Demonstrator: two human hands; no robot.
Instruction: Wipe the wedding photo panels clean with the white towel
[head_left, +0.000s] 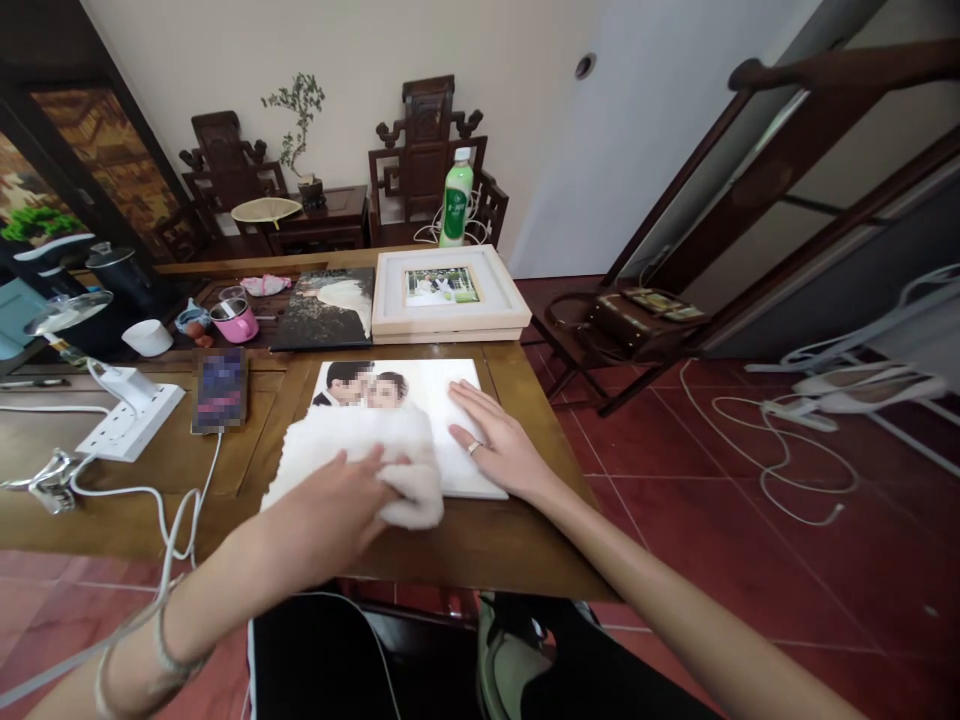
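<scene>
A white photo panel [457, 465], printed with a picture of two people, lies flat near the table's front edge. Over its lower left part is spread a fluffy white cloth [315, 450], which hangs past the panel's left side. My left hand [341, 505] presses on this cloth, its fingertips tucked into a fold and partly hidden. With a ring on one finger, my right hand [499, 440] rests flat on the panel's right side, fingers stretched out. Behind the panel are a dark photo album [326, 310] and a light framed photo [487, 290].
To the left lie a phone [219, 390], a white power strip [131, 420] with trailing cables, and a pink cup [235, 322]. A green bottle [457, 200] stands behind the frame. At the right, a wooden chair [592, 330] holds a brown bag [637, 325].
</scene>
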